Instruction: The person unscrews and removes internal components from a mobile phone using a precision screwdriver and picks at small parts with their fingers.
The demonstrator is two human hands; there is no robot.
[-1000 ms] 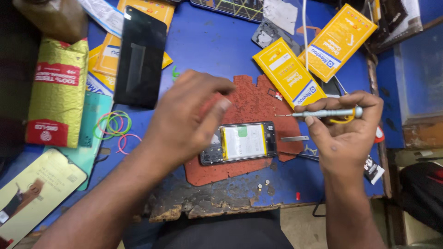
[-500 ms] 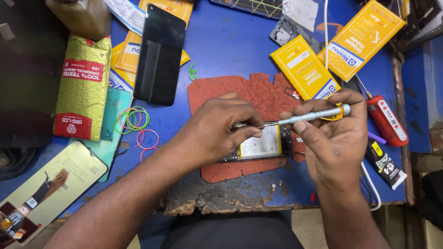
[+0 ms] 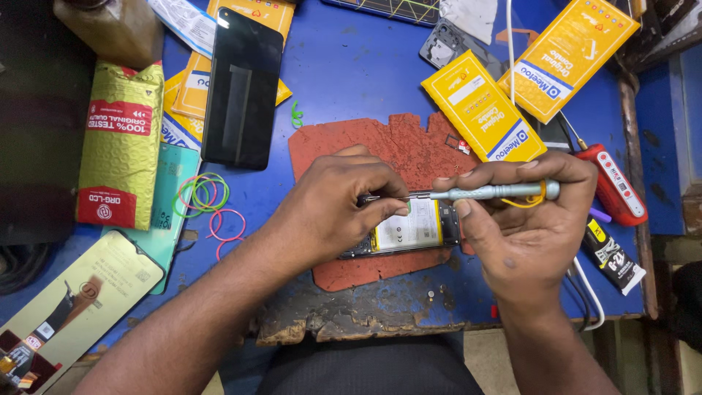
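Blue paint, scuffed and chipped away along the near edge, covers the counter [image 3: 351,66], and a ragged rust-red rubber work mat [image 3: 395,146] lies at its middle. On the mat rests an opened smartphone with a white-and-yellow battery showing [image 3: 413,230], its long axis running left to right, parallel to the counter's near edge.

Just above the phone, the slim silver metal screwdriver [image 3: 475,193] also lies nearly level, its tip pointing left. The right hand [image 3: 526,227] is closed around its handle, with a yellow rubber band looped at the far end. The left hand [image 3: 336,212] pinches the tip end between thumb and fingertips, its palm covering the phone's left part.

Left of the mat lie a black glass phone screen [image 3: 241,88], loose coloured rubber bands [image 3: 208,201] and a green-gold padded pouch [image 3: 121,143]. Right of the mat sit yellow flat cardboard boxes [image 3: 482,113] and a red pen-shaped tool [image 3: 614,186], close to the right hand.

Open blue surface shows only beyond the mat's far edge; the near edge of the counter lies just below the phone.
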